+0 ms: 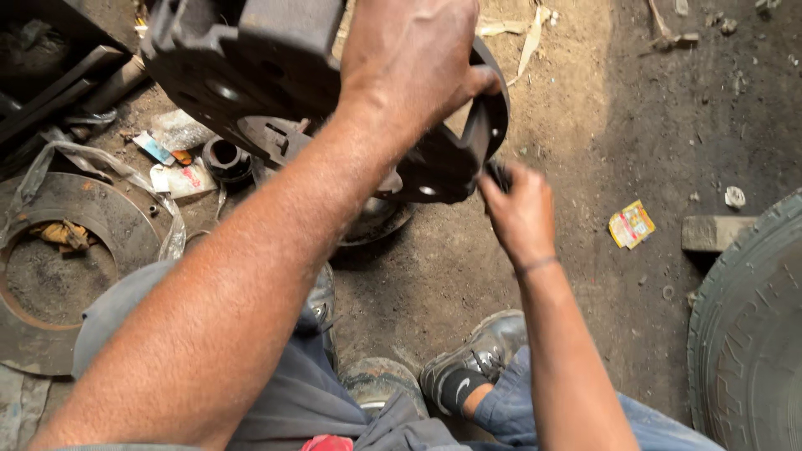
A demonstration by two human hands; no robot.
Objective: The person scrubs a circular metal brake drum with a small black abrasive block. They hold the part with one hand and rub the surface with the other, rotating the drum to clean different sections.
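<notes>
Head view looks down on a heavy, dark steel disc (276, 92) filling the upper middle of the frame: round, greasy black, drilled with bolt holes around its flange, a blocky hub rising from its top. Left hand (413, 58) grips its upper right rim, fingers curled over the edge. Right hand (520, 209) is clenched around a small dark tool (499, 174) touching the disc's lower right edge. Below lies dusty ground (585, 125), a rusty ring (58, 267) at left and a tyre (752, 334) at right.
</notes>
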